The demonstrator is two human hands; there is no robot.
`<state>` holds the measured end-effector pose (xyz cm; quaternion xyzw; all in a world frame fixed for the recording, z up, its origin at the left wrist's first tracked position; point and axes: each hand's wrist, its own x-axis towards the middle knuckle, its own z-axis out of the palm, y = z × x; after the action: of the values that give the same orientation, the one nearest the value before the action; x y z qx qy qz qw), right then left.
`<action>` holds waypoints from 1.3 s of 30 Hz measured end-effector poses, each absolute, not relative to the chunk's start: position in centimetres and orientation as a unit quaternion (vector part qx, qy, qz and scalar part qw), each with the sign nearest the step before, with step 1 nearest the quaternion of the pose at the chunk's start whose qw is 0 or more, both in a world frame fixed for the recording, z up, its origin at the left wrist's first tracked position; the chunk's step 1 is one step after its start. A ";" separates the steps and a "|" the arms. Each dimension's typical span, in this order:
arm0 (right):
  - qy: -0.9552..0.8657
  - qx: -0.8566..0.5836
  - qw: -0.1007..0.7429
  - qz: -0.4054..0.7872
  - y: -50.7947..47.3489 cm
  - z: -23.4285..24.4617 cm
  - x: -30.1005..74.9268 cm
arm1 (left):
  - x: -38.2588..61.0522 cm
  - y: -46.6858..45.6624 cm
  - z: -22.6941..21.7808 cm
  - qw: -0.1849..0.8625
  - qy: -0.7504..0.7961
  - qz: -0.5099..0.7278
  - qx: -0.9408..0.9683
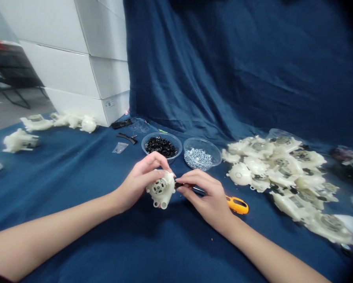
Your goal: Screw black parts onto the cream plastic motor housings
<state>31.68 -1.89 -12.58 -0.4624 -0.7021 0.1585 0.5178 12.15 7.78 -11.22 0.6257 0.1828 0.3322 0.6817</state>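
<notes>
My left hand [140, 181] grips a cream plastic housing [161, 189], with a round metal-and-dark motor end facing up. My right hand [207, 195] pinches a small black part [179, 185] against the housing's edge, and a thin metal shaft [198, 190] runs back under the palm. An orange-yellow tool handle [237, 204] lies just beyond that hand on the blue cloth [135, 243]. I cannot tell whether shaft and handle are joined.
Behind my hands stand a clear bowl of black small parts [161, 146] and a clear bowl of silver screws [198, 154]. A heap of cream housings [278, 173] lies right, more housings [19, 140] lie far left. Stacked white boxes [87, 74] and a hanging blue cloth [223, 67] rise behind.
</notes>
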 end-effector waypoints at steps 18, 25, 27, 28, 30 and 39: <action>-0.675 -0.503 0.508 0.182 -2.2 -12.7 31.6 | 11.4 7.9 -9.8 0.313 0.179 0.276 0.891; -0.645 -0.484 0.560 0.190 -2.6 -12.4 31.1 | 11.4 8.1 -10.3 0.247 0.067 0.405 0.878; -0.647 -0.471 0.569 0.186 -2.8 -12.5 30.9 | 11.5 7.9 -10.4 0.259 0.040 0.402 0.877; -0.650 -0.466 0.573 0.182 -2.9 -12.6 30.8 | 11.5 7.8 -10.5 0.267 0.029 0.401 0.876; -0.659 -0.459 0.572 0.165 -3.0 -12.7 30.7 | 11.6 7.5 -10.5 0.285 0.019 0.404 0.869; -0.618 -0.717 0.315 -0.071 0.6 -9.1 36.8 | 11.4 7.1 -10.2 0.392 0.174 0.418 0.801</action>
<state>36.81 0.62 -9.05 -0.7167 -0.6183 -0.0714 0.3146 11.38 7.09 -10.23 0.8007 0.1739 0.4181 0.3922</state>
